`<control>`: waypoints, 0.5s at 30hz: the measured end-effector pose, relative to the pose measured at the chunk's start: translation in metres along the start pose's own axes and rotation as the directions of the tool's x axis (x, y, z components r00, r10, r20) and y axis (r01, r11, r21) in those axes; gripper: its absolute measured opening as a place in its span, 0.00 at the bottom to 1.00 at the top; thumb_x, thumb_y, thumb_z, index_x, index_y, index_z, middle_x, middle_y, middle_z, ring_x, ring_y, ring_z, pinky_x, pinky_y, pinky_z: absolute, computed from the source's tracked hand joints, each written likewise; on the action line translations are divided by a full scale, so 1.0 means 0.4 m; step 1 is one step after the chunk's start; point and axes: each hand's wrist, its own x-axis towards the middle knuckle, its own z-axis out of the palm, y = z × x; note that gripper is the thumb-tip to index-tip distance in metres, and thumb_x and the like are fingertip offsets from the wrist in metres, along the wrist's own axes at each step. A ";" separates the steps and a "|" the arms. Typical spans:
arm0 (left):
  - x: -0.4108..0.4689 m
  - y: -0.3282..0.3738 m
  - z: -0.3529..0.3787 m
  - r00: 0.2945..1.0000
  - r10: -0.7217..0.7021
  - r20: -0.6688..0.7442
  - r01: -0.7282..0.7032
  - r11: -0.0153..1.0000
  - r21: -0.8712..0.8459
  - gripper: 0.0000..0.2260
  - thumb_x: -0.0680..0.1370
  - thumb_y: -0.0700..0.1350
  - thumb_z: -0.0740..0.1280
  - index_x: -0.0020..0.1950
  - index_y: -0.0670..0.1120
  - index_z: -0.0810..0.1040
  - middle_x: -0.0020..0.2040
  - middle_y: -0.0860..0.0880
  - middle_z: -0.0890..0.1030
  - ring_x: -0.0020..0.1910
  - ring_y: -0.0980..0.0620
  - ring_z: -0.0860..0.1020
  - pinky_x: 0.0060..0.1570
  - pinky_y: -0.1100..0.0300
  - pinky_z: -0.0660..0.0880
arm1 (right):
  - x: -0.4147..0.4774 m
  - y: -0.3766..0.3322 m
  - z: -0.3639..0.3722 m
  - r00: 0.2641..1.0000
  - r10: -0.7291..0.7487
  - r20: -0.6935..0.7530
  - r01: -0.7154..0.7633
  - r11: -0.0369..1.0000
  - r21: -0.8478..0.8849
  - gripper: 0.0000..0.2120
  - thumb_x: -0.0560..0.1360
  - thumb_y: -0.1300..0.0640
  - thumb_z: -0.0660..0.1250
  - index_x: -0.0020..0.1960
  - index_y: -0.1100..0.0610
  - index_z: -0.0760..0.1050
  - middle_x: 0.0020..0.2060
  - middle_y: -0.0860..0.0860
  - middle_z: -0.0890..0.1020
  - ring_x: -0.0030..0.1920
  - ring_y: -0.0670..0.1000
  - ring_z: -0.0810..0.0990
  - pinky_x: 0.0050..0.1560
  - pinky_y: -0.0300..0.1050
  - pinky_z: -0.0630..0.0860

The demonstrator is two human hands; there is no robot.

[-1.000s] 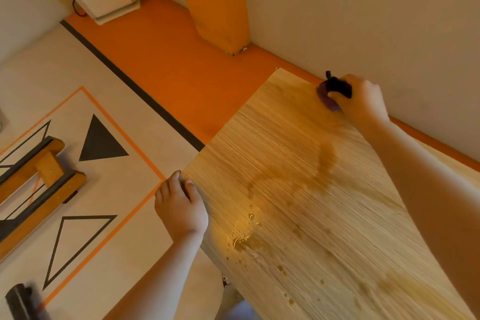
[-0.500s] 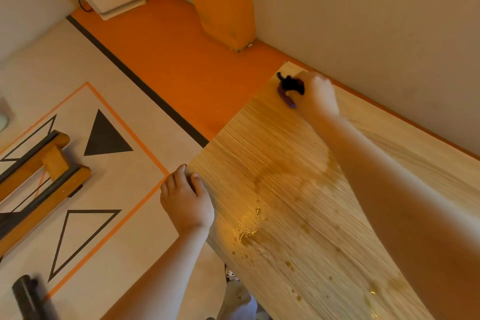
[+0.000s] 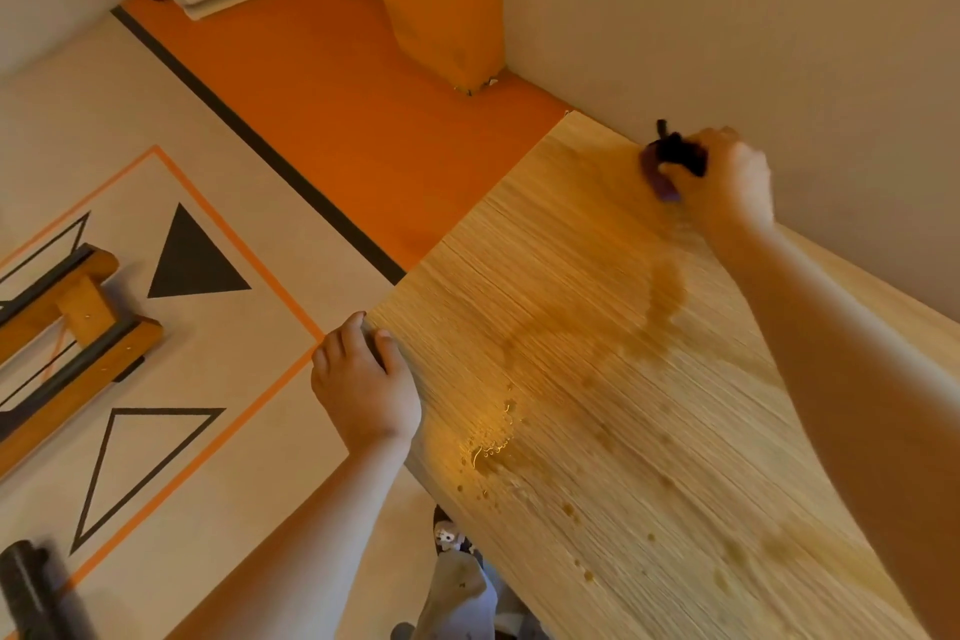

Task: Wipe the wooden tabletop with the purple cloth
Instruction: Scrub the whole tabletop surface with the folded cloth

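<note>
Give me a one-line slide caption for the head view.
Right hand holds the purple cloth on the wooden tabletop by the wall; left hand grips its edge; droplets unwiped.

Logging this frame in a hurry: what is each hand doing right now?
Left hand: grips the near corner of the wooden tabletop.
Right hand: grips the purple cloth, held against the tabletop beside the wall.

Table (image 3: 597,286): light wood grain, far edge against the wall.
Cloth (image 3: 650,167): purple, on the table's far edge.
Droplets (image 3: 492,447): near the left edge, beside darker wet streaks.
</note>
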 end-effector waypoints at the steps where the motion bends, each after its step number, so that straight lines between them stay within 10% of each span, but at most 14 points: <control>1: 0.000 0.000 -0.001 1.000 -0.001 0.001 0.001 1.000 -0.001 0.20 0.79 0.49 0.54 0.66 0.41 0.74 0.60 0.41 0.77 0.62 0.40 0.71 0.61 0.44 0.68 | 0.004 0.005 0.002 1.000 0.014 -0.024 -0.015 1.000 -0.022 0.15 0.75 0.58 0.67 0.61 0.59 0.75 0.56 0.57 0.77 0.53 0.58 0.77 0.51 0.48 0.75; 15: -0.001 0.008 -0.005 1.000 0.018 0.000 -0.018 1.000 0.004 0.21 0.79 0.50 0.53 0.66 0.41 0.73 0.60 0.41 0.77 0.61 0.41 0.71 0.59 0.46 0.69 | -0.264 -0.206 0.188 0.833 -0.519 0.192 0.512 0.854 0.091 0.10 0.73 0.58 0.69 0.53 0.58 0.79 0.48 0.53 0.80 0.50 0.55 0.75 0.48 0.47 0.73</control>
